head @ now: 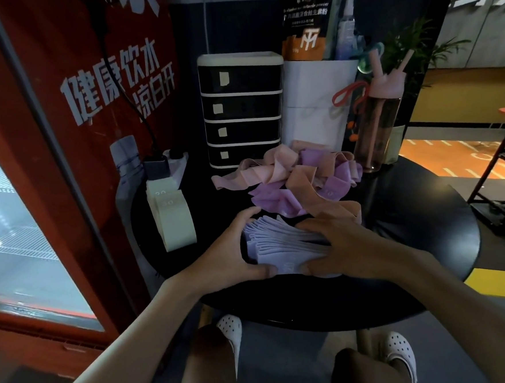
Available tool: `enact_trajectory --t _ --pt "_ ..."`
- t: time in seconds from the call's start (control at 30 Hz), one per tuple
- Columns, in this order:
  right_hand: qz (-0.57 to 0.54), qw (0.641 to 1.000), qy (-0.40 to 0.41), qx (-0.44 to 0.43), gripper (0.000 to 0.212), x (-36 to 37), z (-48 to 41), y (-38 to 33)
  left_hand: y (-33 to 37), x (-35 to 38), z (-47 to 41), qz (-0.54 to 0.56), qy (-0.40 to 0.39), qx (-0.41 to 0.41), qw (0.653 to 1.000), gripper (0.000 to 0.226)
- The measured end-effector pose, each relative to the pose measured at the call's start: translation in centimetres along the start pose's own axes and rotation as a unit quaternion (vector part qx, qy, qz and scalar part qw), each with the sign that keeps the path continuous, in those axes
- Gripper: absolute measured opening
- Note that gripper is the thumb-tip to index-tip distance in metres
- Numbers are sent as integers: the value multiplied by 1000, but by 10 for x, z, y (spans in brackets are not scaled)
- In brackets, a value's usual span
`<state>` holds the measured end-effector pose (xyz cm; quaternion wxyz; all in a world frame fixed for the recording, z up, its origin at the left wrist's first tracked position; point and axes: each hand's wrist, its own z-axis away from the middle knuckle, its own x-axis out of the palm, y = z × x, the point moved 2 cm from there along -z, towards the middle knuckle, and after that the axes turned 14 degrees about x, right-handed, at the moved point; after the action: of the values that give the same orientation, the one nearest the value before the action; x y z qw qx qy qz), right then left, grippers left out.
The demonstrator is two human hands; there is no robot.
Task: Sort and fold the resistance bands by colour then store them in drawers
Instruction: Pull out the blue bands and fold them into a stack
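A stack of folded pale lavender bands (281, 243) lies at the front of the round black table (429, 256). My left hand (234, 252) curls round the stack's left end, thumb at the near edge. My right hand (341, 245) grips the right end, fingers spread over the top. Behind the stack lies a loose tangle of pink, peach and purple bands (292, 173). A pile of folded cream bands (172, 215) sits at the left. The black four-drawer unit (242, 108) stands at the back, all drawers closed.
A white bin (317, 103) holding a pouch and a spray bottle stands right of the drawers. A pink water bottle (380, 116) is further right. A power strip with a plug (165, 164) lies at the back left. A red cooler door fills the left side.
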<state>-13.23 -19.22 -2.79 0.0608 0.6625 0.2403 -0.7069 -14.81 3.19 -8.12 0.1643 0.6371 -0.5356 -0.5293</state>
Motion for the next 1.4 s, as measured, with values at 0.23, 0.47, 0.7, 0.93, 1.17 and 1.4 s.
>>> enact_trajectory --t 0.23,0.47,0.7,0.93,1.17,1.4 --pt "-59 998 9 -29 64 0 -1 -4 1 -1 -8 -31 17 58 998 71" --pt "-66 996 44 -40 51 0 2 7 -3 -3 -12 5 26 36 999 74" --pt "-104 993 45 -21 54 2 7 18 -3 -5 -16 -16 -23 46 999 53" --pt "-204 974 95 37 56 19 24 31 -1 -15 -19 3 -26 24 999 51" --pt "-344 932 92 66 26 24 -3 -5 31 -60 -46 62 132 -8 989 61" --pt "-514 851 -7 111 47 36 -94 -65 26 -143 -89 0 125 -65 990 49"
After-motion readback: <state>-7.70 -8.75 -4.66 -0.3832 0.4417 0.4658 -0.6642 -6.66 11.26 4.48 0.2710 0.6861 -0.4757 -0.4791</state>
